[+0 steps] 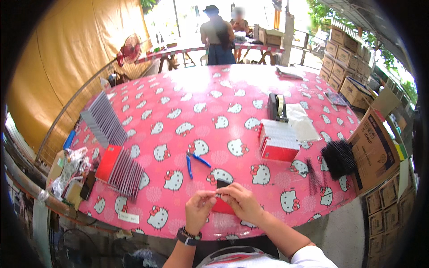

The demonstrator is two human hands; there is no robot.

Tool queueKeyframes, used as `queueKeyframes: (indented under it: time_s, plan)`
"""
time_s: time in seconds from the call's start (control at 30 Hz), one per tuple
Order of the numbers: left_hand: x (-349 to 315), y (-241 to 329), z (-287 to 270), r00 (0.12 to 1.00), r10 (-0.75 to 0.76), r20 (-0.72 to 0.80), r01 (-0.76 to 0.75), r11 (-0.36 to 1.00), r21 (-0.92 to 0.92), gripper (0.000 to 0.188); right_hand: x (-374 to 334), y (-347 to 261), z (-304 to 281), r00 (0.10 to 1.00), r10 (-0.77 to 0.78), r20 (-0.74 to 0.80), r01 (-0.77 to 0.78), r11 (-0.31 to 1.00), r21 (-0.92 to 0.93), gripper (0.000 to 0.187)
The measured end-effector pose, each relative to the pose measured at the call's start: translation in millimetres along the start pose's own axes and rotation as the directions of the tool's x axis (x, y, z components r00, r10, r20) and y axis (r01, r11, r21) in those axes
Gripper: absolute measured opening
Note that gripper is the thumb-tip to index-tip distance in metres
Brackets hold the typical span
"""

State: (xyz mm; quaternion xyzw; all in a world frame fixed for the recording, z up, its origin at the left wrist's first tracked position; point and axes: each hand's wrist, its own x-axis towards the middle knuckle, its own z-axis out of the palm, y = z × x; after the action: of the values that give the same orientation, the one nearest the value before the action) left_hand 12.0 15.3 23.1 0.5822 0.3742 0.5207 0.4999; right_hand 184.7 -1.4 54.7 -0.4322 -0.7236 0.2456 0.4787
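On the table (232, 85), pliers (195, 161) lie left of the box (278, 144), the tape dispenser (276, 107) behind it.

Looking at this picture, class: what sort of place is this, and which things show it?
Probably a small open-sided packing workshop. Stacked cartons line the right side, rows of cards and red boxes cover the table, and a tape dispenser stands ready. Both hands work at a small piece.

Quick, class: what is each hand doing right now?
Left hand: fingers closed, pinching a small item.
Right hand: closed on the same small item.
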Motion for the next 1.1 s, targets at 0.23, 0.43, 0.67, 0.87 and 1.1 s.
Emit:
queueKeyframes:
  time_s: [0.23, 0.43, 0.67, 0.87, 1.1]
  plan:
    - [1.1, -6.0, 8.9, 0.987, 0.16, 0.025, -0.159, 0.987, -0.032, 0.013, -3.4, -13.6, -5.5, 0.998, 0.06, -0.03, -0.061, 0.998, -0.001, 0.024]
    - [-3.5, 6.3, 12.8, 0.974, 0.219, 0.052, -0.22, 0.975, 0.011, 0.011, -2.4, -13.1, -6.2, 0.997, -0.038, -0.069, 0.034, 0.998, -0.051, 0.021]
    - [-9.1, -7.2, 7.1, 0.99, 0.142, 0.025, -0.143, 0.989, 0.038, 0.018, 0.6, -20.0, 4.7, 0.994, -0.109, -0.031, 0.105, 0.989, -0.107, 0.016]
    - [-4.0, 21.1, -18.3, 0.996, 0.085, -0.006, -0.083, 0.981, 0.178, 0.014, 4.9, 3.4, -20.6, 0.987, 0.156, 0.025, -0.158, 0.981, 0.117, 0.045]
    - [26.2, 73.8, -157.3, 0.761, 0.236, -0.604, -0.229, 0.969, 0.091, 0.013, -4.8, 51.7, 10.6, 0.899, 0.285, 0.331, -0.087, 0.86, -0.503, 0.083]
